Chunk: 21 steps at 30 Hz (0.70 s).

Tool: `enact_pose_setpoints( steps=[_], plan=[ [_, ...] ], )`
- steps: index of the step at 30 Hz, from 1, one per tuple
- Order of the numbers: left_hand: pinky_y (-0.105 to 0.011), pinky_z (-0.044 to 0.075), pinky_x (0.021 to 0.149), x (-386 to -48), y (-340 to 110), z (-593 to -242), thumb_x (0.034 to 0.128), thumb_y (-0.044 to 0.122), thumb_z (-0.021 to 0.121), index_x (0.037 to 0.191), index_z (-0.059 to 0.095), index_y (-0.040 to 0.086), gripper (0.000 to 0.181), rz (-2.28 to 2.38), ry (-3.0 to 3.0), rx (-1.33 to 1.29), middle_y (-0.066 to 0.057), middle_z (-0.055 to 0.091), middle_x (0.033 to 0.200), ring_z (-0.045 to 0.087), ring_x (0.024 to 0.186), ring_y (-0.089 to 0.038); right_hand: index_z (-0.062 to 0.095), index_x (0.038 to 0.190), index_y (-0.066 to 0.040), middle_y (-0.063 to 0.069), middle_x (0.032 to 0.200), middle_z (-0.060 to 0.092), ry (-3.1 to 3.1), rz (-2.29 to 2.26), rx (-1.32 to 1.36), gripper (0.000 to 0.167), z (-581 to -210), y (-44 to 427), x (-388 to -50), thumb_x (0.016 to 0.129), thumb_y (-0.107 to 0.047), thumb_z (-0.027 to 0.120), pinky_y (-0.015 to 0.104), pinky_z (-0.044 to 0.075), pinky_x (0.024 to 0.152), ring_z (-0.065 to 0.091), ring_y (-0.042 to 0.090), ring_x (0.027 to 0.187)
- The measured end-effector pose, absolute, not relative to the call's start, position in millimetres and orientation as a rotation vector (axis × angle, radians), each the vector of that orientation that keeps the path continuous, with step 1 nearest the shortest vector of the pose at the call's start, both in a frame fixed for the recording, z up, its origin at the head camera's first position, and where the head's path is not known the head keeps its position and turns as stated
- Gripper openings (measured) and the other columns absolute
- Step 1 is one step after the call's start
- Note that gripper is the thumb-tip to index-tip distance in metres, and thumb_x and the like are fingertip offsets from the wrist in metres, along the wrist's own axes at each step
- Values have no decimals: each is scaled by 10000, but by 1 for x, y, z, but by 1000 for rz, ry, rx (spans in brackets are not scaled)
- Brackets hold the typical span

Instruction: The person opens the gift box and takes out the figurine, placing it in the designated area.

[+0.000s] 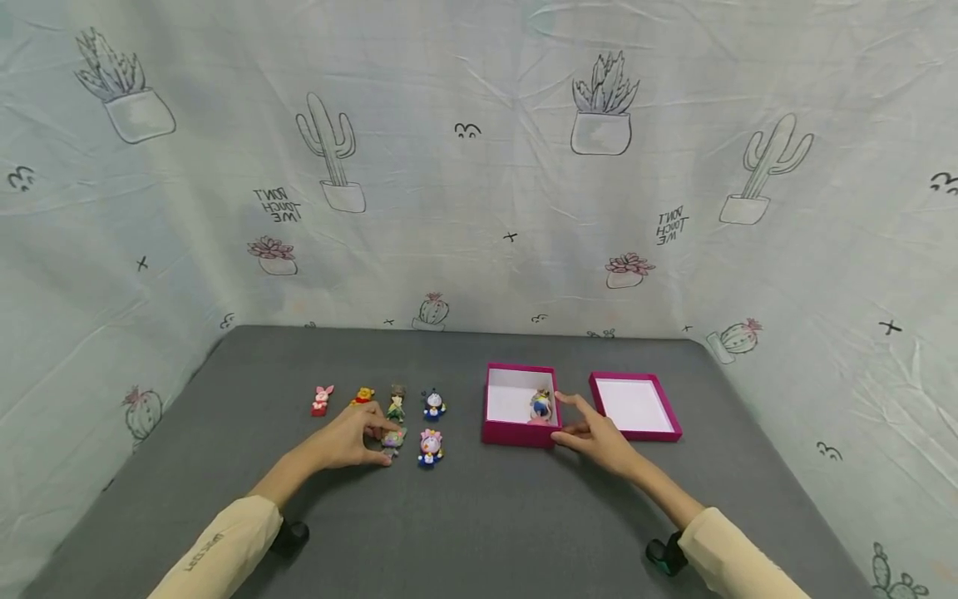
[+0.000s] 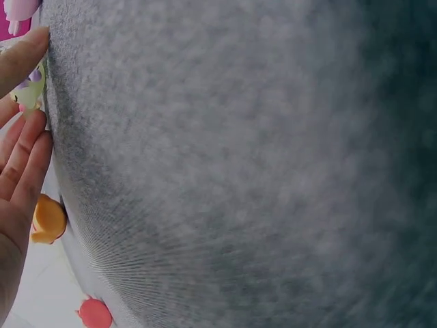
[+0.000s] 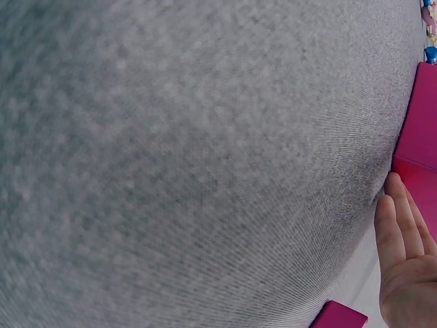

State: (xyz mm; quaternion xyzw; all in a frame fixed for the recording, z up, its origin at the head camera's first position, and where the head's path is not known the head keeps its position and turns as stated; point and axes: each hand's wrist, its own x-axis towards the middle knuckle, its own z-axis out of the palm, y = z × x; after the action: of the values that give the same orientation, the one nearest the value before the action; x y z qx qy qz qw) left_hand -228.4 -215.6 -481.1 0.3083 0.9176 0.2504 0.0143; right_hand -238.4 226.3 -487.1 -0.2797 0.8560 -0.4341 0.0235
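Observation:
My left hand (image 1: 347,437) pinches a small green figurine (image 1: 394,438) between thumb and fingertips, low over the grey table. In the left wrist view the pale green figurine (image 2: 29,89) shows between thumb and fingers, partly covered. My right hand (image 1: 596,437) touches the right side of an open magenta box (image 1: 516,434), its fingers fairly straight; the right wrist view shows them against the box wall (image 3: 418,137). Inside the box lies a figurine (image 1: 540,404) in blue and yellow, with something pink beside it. Just right of my left hand stands a pink-and-blue figurine (image 1: 430,448).
Behind the left hand stand a pink piglet figurine (image 1: 322,401), a yellow bear figurine (image 1: 363,395), a green-dressed figurine (image 1: 396,403) and a dark blue figurine (image 1: 433,404). The magenta lid (image 1: 636,405), white inside, lies right of the box. A patterned cloth (image 1: 464,208) hangs behind the table.

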Motion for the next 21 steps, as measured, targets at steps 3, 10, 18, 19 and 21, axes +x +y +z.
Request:
enact_pose_setpoints(
  steps=[3,10,18,19,21],
  plan=[
    [-237,444,671,-228,-215,-481,709,292,858,1110,728,97,465,784,2862,959,77,496,860,484,772,-63,359,1445,-51,149,1025,692,2651,-1345,-875,626,-486,226,-238,921,-215,659,264,532,748,683,157,877],
    [-250,451,666,-226,-217,-481,708,275,862,1116,720,61,482,823,2865,1002,51,521,874,490,772,-78,358,1446,-45,153,1021,692,2659,-1344,-871,631,-487,226,-238,919,-216,661,278,539,765,684,159,871],
    [-263,461,687,-227,-218,-480,661,324,882,1123,720,83,546,846,2854,904,26,592,983,507,803,-100,349,1455,-60,160,1056,684,2648,-1349,-873,640,-489,227,-239,921,-225,659,289,538,774,681,159,905],
    [-264,464,686,-227,-218,-480,658,339,881,1122,721,86,552,846,2856,903,19,598,996,511,806,-102,348,1456,-60,160,1056,683,2646,-1351,-872,640,-489,227,-239,920,-220,659,287,538,770,681,160,904],
    [-263,477,689,-226,-218,-481,665,358,874,1118,722,84,552,849,2859,907,8,604,1013,523,811,-99,347,1457,-60,155,1046,687,2644,-1352,-870,642,-489,227,-239,919,-217,661,281,537,767,680,158,897]
  ],
)
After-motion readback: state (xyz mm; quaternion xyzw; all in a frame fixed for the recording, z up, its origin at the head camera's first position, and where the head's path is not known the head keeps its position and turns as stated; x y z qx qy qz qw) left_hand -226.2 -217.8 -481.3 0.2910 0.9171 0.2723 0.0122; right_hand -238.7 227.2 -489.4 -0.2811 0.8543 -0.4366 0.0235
